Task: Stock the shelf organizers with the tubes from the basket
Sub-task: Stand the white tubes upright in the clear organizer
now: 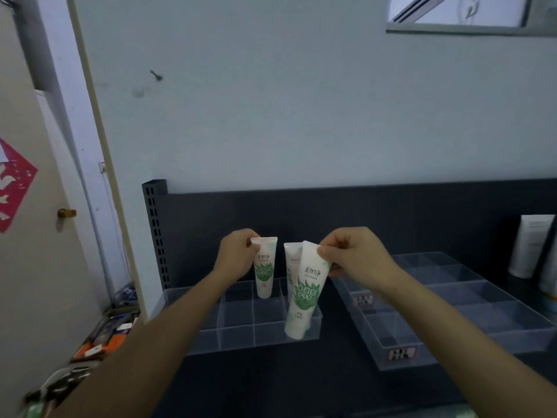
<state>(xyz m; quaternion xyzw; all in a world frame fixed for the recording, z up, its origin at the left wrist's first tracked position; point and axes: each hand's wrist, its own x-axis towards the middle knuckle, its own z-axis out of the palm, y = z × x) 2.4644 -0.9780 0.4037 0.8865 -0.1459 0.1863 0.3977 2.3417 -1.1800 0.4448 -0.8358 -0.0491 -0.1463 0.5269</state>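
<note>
My left hand (pixel 238 257) pinches the top of a white tube with green leaves (pixel 265 270), which stands upright in a back compartment of the left clear organizer (pixel 241 336). My right hand (pixel 352 257) pinches the crimped end of a second white and green tube (pixel 306 297), tilted, cap end down at the organizer's front right compartment. A third tube (pixel 291 260) stands behind it, partly hidden. The basket is out of view.
A second clear divided organizer (pixel 452 312) lies on the dark shelf to the right. Tall white tubes (pixel 529 245) stand at the far right against the dark back panel. A door and a cluttered box of items (pixel 105 336) are at the left.
</note>
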